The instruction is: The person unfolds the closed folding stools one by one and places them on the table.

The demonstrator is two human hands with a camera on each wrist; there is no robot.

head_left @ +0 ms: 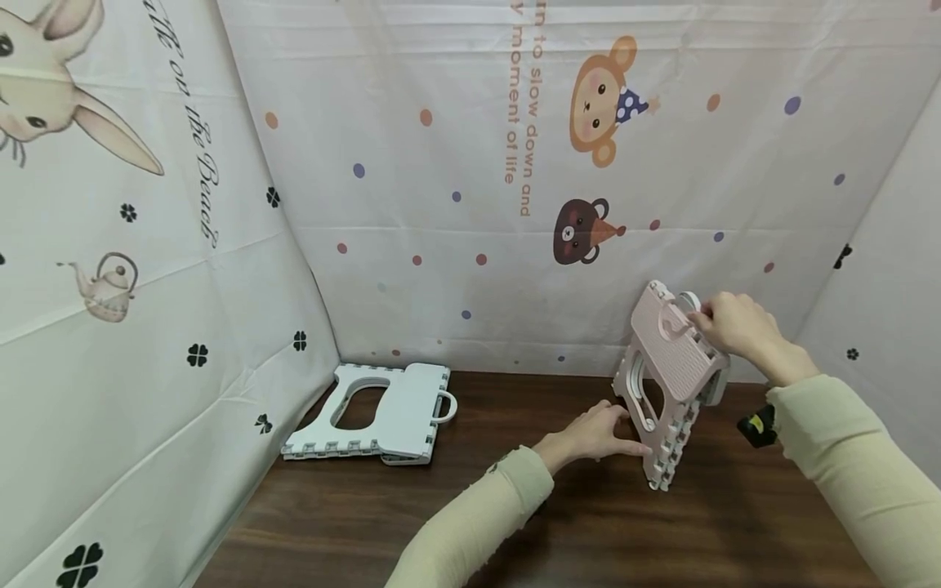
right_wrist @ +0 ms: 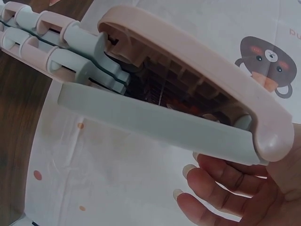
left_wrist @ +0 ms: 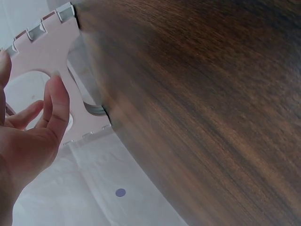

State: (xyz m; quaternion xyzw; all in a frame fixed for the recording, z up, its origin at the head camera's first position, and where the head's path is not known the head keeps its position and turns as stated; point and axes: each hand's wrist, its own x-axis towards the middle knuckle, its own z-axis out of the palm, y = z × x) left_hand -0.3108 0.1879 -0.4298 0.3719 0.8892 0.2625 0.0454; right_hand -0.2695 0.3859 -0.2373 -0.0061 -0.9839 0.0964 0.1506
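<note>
A pink and pale grey folding step stool [head_left: 672, 347] stands folded and tilted on the table at the right, also seen close up in the right wrist view. My right hand [head_left: 735, 327] grips its upper edge beside the handle loop [head_left: 672, 320]. From below, the right wrist view shows curled fingers [right_wrist: 221, 188] by the stool's pale panel [right_wrist: 155, 125]. Next to the stool's lower left side is my left hand [head_left: 591, 433], fingers spread and loosely bent. In the left wrist view, it overlaps the stool's pink leg frame [left_wrist: 51, 52]; whether it touches is unclear.
A white folding step stool [head_left: 412, 408] lies flat on the dark wooden table [head_left: 331, 523] at the left, its handle loop pointing right. Printed white cloth [head_left: 412, 196] hangs behind the table and along both sides. A small black object [head_left: 757, 426] is by the right sleeve.
</note>
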